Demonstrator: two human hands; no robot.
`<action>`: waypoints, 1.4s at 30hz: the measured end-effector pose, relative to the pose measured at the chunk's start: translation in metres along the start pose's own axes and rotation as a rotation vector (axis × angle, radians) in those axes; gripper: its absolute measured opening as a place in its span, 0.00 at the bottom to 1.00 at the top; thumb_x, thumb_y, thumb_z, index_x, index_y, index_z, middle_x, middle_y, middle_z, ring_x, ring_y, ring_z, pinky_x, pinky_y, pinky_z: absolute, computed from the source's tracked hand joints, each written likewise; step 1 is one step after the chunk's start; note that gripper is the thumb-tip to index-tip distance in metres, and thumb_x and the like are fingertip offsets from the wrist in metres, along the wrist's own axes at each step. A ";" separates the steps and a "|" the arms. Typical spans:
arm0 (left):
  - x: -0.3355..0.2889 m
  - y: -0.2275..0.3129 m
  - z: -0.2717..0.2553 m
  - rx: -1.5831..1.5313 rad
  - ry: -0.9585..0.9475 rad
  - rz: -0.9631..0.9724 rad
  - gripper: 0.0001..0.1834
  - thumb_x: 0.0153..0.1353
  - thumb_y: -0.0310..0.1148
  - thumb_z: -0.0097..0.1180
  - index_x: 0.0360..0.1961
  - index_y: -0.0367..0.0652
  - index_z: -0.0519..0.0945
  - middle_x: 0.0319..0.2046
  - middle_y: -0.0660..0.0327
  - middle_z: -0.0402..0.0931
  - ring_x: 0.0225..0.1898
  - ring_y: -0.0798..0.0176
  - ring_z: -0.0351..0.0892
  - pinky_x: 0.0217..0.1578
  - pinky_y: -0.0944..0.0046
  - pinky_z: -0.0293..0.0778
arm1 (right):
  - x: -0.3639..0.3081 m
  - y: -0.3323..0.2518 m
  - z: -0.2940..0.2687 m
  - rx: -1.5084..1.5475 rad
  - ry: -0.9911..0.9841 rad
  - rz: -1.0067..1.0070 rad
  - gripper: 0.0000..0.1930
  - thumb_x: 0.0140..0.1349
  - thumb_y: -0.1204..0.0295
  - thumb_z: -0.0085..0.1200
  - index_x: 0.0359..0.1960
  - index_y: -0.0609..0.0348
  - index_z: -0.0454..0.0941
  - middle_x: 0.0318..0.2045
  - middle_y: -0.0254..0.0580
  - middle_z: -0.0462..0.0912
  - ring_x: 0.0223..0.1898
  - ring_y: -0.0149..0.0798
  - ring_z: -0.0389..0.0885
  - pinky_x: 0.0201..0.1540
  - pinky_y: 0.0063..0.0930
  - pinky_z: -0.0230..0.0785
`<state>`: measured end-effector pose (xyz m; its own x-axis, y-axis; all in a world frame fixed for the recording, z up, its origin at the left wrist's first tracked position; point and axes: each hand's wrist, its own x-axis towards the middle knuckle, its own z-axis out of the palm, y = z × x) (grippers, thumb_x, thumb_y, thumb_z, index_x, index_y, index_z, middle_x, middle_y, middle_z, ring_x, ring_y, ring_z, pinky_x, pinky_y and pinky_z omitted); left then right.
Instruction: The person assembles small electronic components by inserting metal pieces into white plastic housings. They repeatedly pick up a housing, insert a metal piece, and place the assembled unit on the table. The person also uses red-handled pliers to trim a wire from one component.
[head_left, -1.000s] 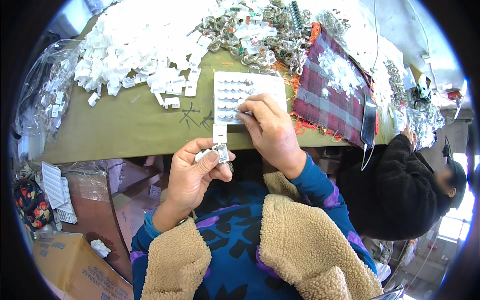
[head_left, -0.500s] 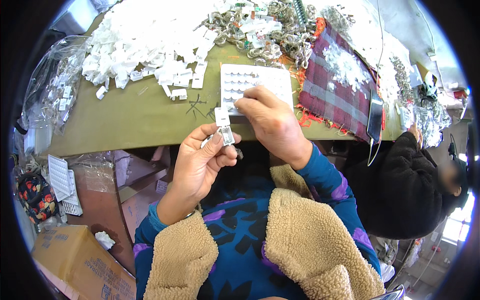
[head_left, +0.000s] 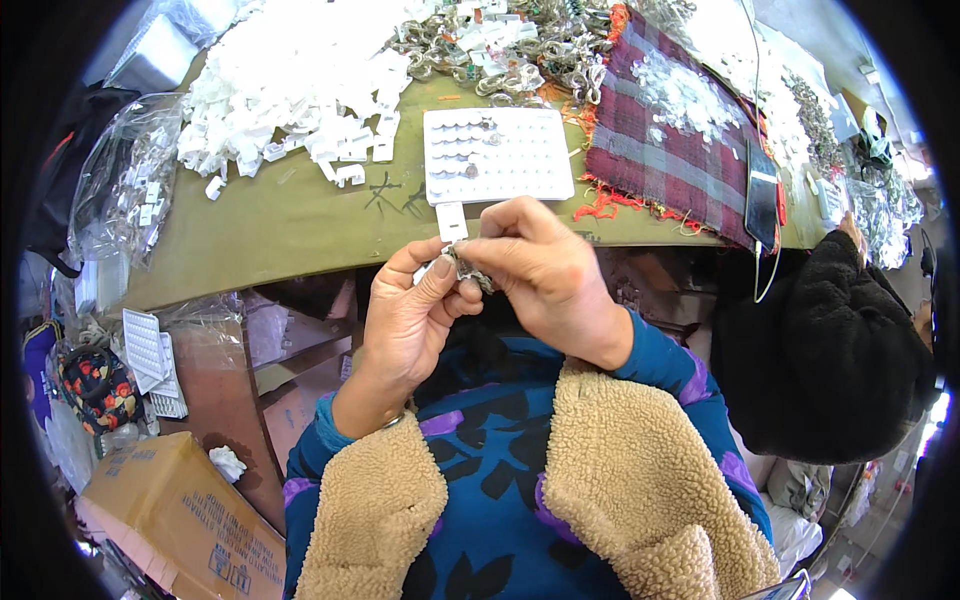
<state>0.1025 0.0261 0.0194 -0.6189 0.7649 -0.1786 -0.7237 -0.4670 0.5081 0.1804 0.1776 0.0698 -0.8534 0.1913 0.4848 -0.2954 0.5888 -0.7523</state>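
Pinched in my left hand [head_left: 410,300] is a small white plastic case [head_left: 452,222], its flap standing up toward the table. The fingertips of my right hand [head_left: 545,275] are closed together over the lower part of this case; what they hold, if anything, is hidden. A small coil of wire [head_left: 480,281] shows beneath the fingers of both hands. Just beyond my hands, on the table, lies a white tray [head_left: 535,160] with rows of round pockets. A few small round pieces [head_left: 471,171] sit in its left half.
White plastic parts [head_left: 290,100] heap at the far left of the green tabletop [head_left: 230,230]. Wire bundles [head_left: 500,70] pile behind the tray. To the right are a plaid cloth [head_left: 660,140], a phone [head_left: 762,190] with a cable and a person in black [head_left: 830,350]. A carton [head_left: 180,520] stands lower left.
My right hand has come from the tray's near edge down to the white case in my left hand, covering its lower part. Round pieces in the tray are now uncovered.
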 end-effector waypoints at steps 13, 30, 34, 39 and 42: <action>-0.005 0.005 0.000 0.238 0.132 0.071 0.12 0.67 0.28 0.57 0.46 0.30 0.78 0.31 0.53 0.82 0.29 0.63 0.84 0.32 0.65 0.84 | 0.008 0.019 0.023 -0.260 0.101 -0.504 0.23 0.40 0.76 0.60 0.44 0.66 0.80 0.33 0.41 0.82 0.31 0.40 0.80 0.35 0.31 0.74; 0.005 0.027 -0.008 0.165 0.120 0.067 0.11 0.67 0.27 0.53 0.46 0.31 0.77 0.36 0.50 0.81 0.26 0.66 0.80 0.27 0.67 0.80 | 0.044 0.042 0.020 -0.436 -0.083 -0.127 0.12 0.50 0.84 0.59 0.38 0.63 0.81 0.31 0.44 0.77 0.34 0.46 0.78 0.35 0.35 0.72; 0.009 0.030 -0.001 0.062 0.065 0.056 0.13 0.69 0.26 0.52 0.51 0.30 0.74 0.40 0.49 0.80 0.33 0.64 0.83 0.36 0.64 0.85 | 0.045 0.036 0.015 -0.270 -0.028 -0.077 0.09 0.53 0.83 0.61 0.36 0.63 0.81 0.31 0.44 0.78 0.33 0.45 0.80 0.35 0.33 0.73; 0.008 0.025 0.000 0.006 0.068 -0.009 0.13 0.71 0.26 0.49 0.53 0.30 0.74 0.39 0.53 0.81 0.35 0.65 0.83 0.39 0.64 0.86 | 0.020 0.015 0.014 -0.019 0.037 0.044 0.09 0.54 0.83 0.61 0.38 0.63 0.82 0.29 0.44 0.80 0.28 0.44 0.82 0.31 0.31 0.74; 0.004 0.017 0.005 0.086 0.113 -0.023 0.13 0.71 0.26 0.48 0.52 0.30 0.74 0.37 0.57 0.80 0.34 0.67 0.82 0.38 0.64 0.85 | 0.011 0.015 0.015 -0.014 0.090 0.045 0.06 0.54 0.81 0.60 0.35 0.63 0.81 0.29 0.45 0.80 0.28 0.47 0.82 0.30 0.34 0.74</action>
<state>0.0892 0.0236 0.0315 -0.6367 0.7175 -0.2825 -0.7121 -0.4065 0.5724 0.1600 0.1770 0.0571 -0.8236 0.2873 0.4890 -0.2507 0.5889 -0.7683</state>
